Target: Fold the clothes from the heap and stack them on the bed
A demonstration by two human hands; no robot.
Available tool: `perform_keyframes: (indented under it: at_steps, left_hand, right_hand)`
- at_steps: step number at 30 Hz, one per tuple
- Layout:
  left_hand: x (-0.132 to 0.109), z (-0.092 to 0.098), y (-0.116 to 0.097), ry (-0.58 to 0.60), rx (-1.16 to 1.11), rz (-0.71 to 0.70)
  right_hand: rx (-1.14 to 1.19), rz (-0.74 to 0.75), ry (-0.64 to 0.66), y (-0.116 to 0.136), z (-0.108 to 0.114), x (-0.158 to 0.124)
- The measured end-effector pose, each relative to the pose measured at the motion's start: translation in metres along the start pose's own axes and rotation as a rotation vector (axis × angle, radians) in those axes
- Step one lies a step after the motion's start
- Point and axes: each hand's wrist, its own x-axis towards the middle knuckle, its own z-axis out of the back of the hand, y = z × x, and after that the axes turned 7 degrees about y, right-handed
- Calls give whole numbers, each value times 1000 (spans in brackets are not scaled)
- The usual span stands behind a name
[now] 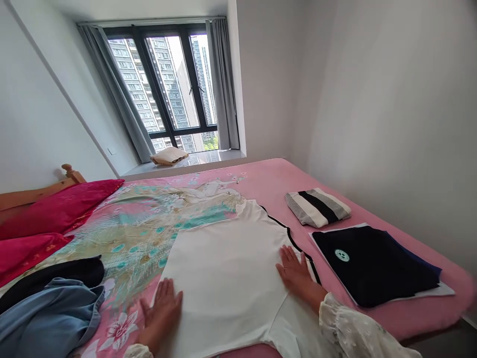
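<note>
A white garment (223, 268) with a black stripe along its right edge lies spread on the bed. My left hand (163, 309) rests palm down at the garment's left edge, its fingers extended. On the garment's right part, beside the black stripe, my right hand (298, 272) lies flat with the fingers stretched out. Neither hand grips anything. Part of the garment's lower edge runs out of view at the bottom.
Right of the garment lie a folded striped cloth (316, 206) and a black folded garment (376, 263). Blue clothing (55, 318) is heaped at the lower left, near red pillows (55, 209). The pink bed (268, 176) borders a wall and window sill (208, 160).
</note>
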Motion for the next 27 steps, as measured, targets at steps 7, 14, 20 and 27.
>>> perform_keyframes:
  at_steps: [7, 14, 20, 27]
  left_hand:
    - [0, -69, -77, 531, 191, -539]
    - [65, -29, 20, 335, 462, 51]
    - [43, -62, -24, 580, 257, -738]
    - [91, -40, 17, 514, 408, -362]
  right_hand:
    - [98, 638, 109, 67, -19, 22]
    - [-52, 74, 139, 5, 6, 79]
    - [90, 883, 202, 96, -10, 58]
    - [13, 582, 207, 87, 4, 108]
